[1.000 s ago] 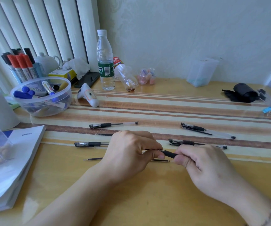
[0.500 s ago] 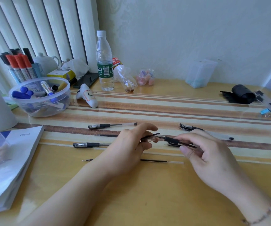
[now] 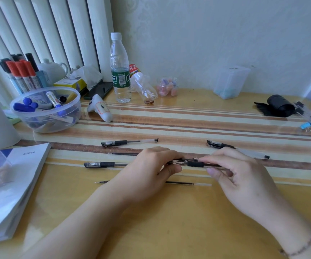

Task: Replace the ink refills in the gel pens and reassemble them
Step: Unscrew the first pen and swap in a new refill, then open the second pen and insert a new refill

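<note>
"Office" on the white book

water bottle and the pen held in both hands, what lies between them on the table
In the head view, one capped gel pen lies crosswise on the striped table between the water bottle and the held pen; otherwise the stretch is bare.

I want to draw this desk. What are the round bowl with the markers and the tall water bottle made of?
The marker bowl looks like clear, glossy plastic: you can see the blue and white markers through its wall. The water bottle also seems to be thin clear plastic, ribbed, with a white cap and a green label. Glass is unlikely, but the picture cannot rule it out.
</note>
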Demonstrator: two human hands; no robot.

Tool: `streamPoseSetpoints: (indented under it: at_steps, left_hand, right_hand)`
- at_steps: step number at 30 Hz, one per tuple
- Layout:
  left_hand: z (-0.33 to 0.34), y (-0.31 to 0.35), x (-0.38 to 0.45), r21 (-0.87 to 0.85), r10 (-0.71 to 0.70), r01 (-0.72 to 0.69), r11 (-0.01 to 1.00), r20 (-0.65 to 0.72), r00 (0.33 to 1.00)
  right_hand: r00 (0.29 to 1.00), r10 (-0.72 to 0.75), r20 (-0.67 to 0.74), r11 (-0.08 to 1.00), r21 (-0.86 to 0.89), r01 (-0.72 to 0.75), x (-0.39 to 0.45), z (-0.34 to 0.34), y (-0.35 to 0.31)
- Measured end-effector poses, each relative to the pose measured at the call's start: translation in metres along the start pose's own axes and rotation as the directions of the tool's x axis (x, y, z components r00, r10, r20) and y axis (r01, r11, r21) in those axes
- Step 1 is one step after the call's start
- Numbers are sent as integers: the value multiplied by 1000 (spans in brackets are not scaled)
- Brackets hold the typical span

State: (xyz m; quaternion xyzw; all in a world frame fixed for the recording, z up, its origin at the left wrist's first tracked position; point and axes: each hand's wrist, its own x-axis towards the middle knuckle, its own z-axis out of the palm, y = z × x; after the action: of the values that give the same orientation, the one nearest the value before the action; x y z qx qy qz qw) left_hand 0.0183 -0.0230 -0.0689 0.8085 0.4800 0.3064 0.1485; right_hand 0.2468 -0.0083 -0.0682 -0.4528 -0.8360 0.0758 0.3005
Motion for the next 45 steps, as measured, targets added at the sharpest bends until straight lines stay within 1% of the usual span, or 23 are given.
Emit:
streamPoseSetpoints:
  at_steps: [2, 6, 9, 11, 14, 16, 17, 19, 20, 21, 23, 24, 27, 29, 31, 33, 35, 37, 40, 43, 45]
  left_hand:
    - [1, 2, 0, 6, 15, -15, 1000, 11, 1000]
    - [0, 4, 0, 2, 29, -29, 1000, -28, 999]
    - [-1, 5, -1, 5, 64, -64, 998, -30, 997]
    - [-1, 3, -2, 13, 80, -79, 997, -18, 997]
    - [-6, 4, -2, 52, 110, -113, 992, 59, 992]
    - [-14, 5, 0, 73, 139, -146, 987, 92, 986]
    - [-18, 3, 1, 58, 129, -132, 990, 60, 990]
    - [-29, -7, 2, 27, 49, -47, 999, -73, 996]
    - [-34, -15, 2, 58, 4, 3, 998, -126, 992]
    - [-38, -22, 1, 128, -42, 60, 990, -139, 989]
    - [-46, -34, -3, 267, -133, 145, 953, -64, 989]
    - [-50, -38, -5, 292, -173, 169, 941, -13, 985]
    - [-61, -44, -12, 266, -229, 192, 945, 113, 967]
    - [-65, -46, -14, 253, -251, 201, 946, 186, 950]
    - [-67, -48, -16, 259, -300, 234, 937, 255, 919]
    - [-68, -49, -18, 261, -368, 292, 920, 314, 875]
    - [-68, -51, -19, 267, -400, 321, 909, 338, 852]
    - [-68, -51, -19, 276, -397, 314, 908, 332, 856]
    - [-67, -50, -18, 286, -369, 283, 915, 314, 875]
    - [-67, -49, -19, 259, -372, 298, 919, 316, 873]
    - [-67, -48, -19, 255, -379, 308, 917, 312, 871]
  right_hand:
    - [1000, -9, -30, 1000, 12, 9, 0, 1, 0]
    - [993, -30, -113, 992, 116, 43, 0, 1, 0]
    - [991, -36, -129, 991, 120, 51, 0, 2, -1]
    - [995, -28, -98, 992, 118, 39, 0, 4, -1]
    - [1000, 2, -10, 990, 138, 0, 0, 3, 1]
    - [999, -13, 51, 988, 153, 5, 0, 3, -4]
    - [997, -38, 68, 989, 148, 28, 0, 5, -8]
    - [990, -89, 107, 989, 125, 76, -3, 12, -16]
    - [987, -98, 128, 991, 106, 85, -4, 16, -18]
    - [984, -101, 146, 993, 83, 89, -4, 20, -19]
    - [979, -97, 179, 995, 56, 88, -4, 24, -18]
    - [977, -85, 196, 995, 63, 74, -4, 25, -18]
    - [974, -51, 220, 991, 130, 23, -2, 25, -16]
    - [969, -66, 240, 992, 123, 37, -2, 27, -15]
    - [961, -82, 263, 993, 109, 55, -1, 26, -15]
    - [940, -106, 326, 991, 117, 71, -1, 22, -16]
    - [911, -139, 388, 988, 116, 102, -3, 17, -18]
    - [898, -163, 409, 985, 117, 126, -4, 14, -18]
    - [906, -164, 391, 984, 133, 121, -4, 12, -17]
    - [912, -180, 368, 982, 124, 144, -3, 11, -16]
    - [905, -185, 383, 982, 108, 155, -3, 10, -17]
